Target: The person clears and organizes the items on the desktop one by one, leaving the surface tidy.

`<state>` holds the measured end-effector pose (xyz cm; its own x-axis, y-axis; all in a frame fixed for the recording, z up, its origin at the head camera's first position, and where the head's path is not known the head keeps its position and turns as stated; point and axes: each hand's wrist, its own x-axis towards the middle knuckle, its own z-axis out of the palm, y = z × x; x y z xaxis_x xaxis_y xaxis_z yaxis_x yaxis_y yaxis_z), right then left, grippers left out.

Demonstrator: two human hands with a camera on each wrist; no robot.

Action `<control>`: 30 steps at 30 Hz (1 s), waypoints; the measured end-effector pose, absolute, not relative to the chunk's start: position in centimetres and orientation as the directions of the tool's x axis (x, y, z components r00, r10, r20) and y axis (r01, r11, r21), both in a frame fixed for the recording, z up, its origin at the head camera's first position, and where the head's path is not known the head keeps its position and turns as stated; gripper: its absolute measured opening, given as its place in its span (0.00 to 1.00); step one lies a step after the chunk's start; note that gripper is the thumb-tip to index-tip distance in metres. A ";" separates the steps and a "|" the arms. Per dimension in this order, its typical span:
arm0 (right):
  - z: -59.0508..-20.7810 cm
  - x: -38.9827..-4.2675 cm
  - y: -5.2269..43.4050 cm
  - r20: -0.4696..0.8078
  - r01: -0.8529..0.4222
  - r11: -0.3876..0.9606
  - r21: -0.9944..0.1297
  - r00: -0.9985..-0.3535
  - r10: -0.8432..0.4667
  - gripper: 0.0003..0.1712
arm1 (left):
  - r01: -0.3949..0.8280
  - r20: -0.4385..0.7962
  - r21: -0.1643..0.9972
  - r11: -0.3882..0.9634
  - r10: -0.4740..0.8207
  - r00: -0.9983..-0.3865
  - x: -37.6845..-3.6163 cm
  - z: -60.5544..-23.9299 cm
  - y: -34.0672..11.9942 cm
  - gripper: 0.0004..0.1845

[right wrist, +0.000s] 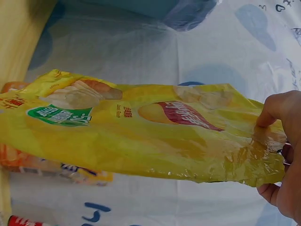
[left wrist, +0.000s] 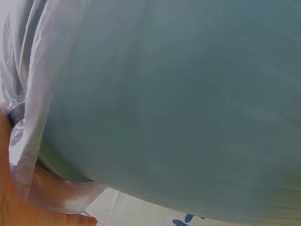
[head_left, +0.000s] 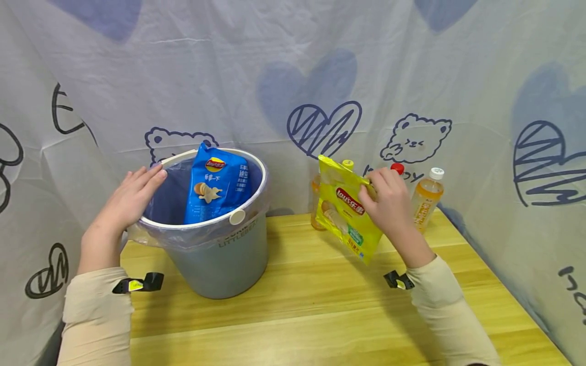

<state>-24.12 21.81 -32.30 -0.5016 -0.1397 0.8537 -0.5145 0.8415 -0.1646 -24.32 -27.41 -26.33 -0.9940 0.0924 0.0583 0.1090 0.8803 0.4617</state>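
Note:
My left hand (head_left: 133, 195) rests on the left rim of a grey-blue bucket (head_left: 220, 267), its fingers stretched out. A clear plastic liner (left wrist: 35, 108) folds over the rim beside this hand in the left wrist view. Inside the bucket a blue Lay's chip bag (head_left: 217, 185) stands upright, its top above the rim. To the right of the bucket, my right hand (head_left: 389, 198) pinches a yellow Lay's chip bag (head_left: 341, 203) by its top corner. This bag hangs tilted above the table and looks flat. Its top edge (right wrist: 268, 169) is between thumb and fingers in the right wrist view.
Behind the yellow bag stand an orange drink bottle with a white cap (head_left: 428, 195), a partly hidden one with a yellow cap (head_left: 348, 164), and a red cap (head_left: 397, 168). The wooden table (head_left: 293, 315) meets a patterned cloth (head_left: 256, 61) at the back.

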 end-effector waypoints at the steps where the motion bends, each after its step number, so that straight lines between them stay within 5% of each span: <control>1: -32.0 -24.2 21.7 0.857 -0.521 0.837 -0.164 -0.495 -0.140 0.06 | 0.109 0.058 0.461 0.881 0.092 -0.994 -24.3 -26.3 -27.4 0.39; 30: -25.0 -25.3 19.3 0.926 -0.705 0.613 -0.356 -0.354 0.132 0.08 | 0.092 0.039 0.459 0.884 0.083 -0.996 -24.3 -26.3 -27.5 0.39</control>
